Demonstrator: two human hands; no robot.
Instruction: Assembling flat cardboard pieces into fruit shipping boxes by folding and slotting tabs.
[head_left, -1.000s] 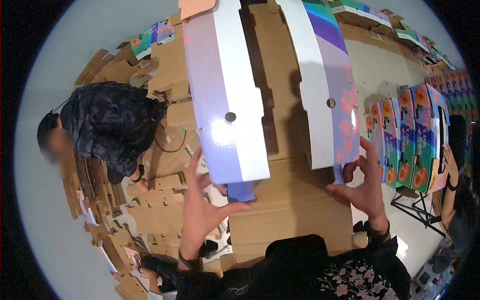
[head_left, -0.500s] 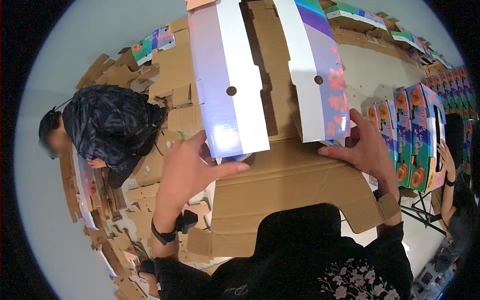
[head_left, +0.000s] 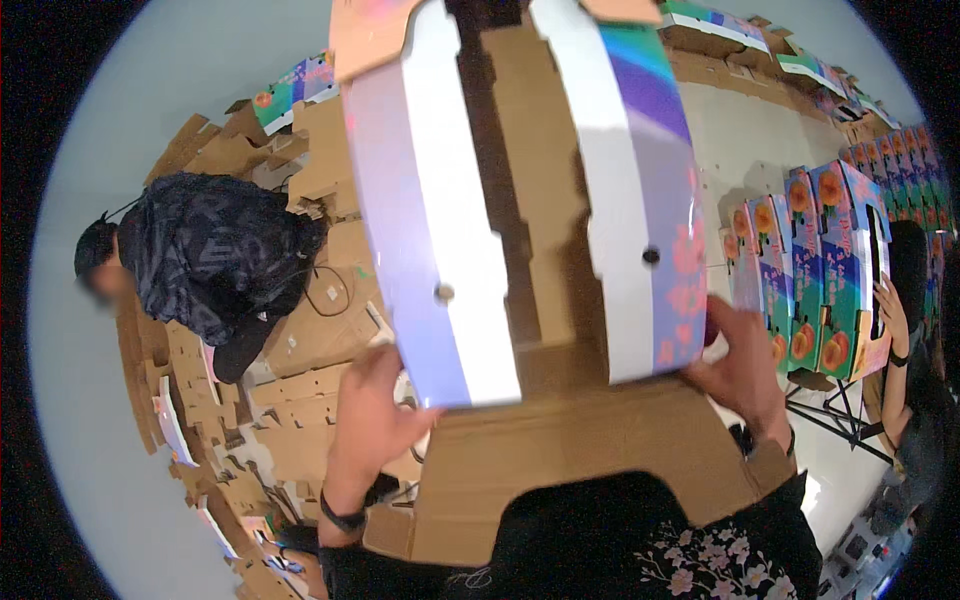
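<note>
A partly folded cardboard box (head_left: 450,190) lies open in front of me. Its two long side panels are lilac, white and purple with pink flowers, and each has a round hole. Between the panels the brown inside shows through a gap. The near brown end flap (head_left: 570,435) points toward my body, with a wide curved cut-out. My left hand (head_left: 375,410) grips the near left corner of the box, thumb along the panel edge. At the near right corner my right hand (head_left: 740,365) is closed on the box, its fingers partly hidden behind the flowered panel.
Finished printed boxes (head_left: 825,270) stand in rows at the right, where another person's hand (head_left: 893,318) touches one. A black folding stand (head_left: 835,415) is below them. At the left a person in a dark jacket (head_left: 220,255) bends over stacks of flat brown cardboard (head_left: 290,400).
Both hands and the box have come nearer to my body. More of the box's far end, with its brown flaps, now shows. The person at the left has shifted slightly.
</note>
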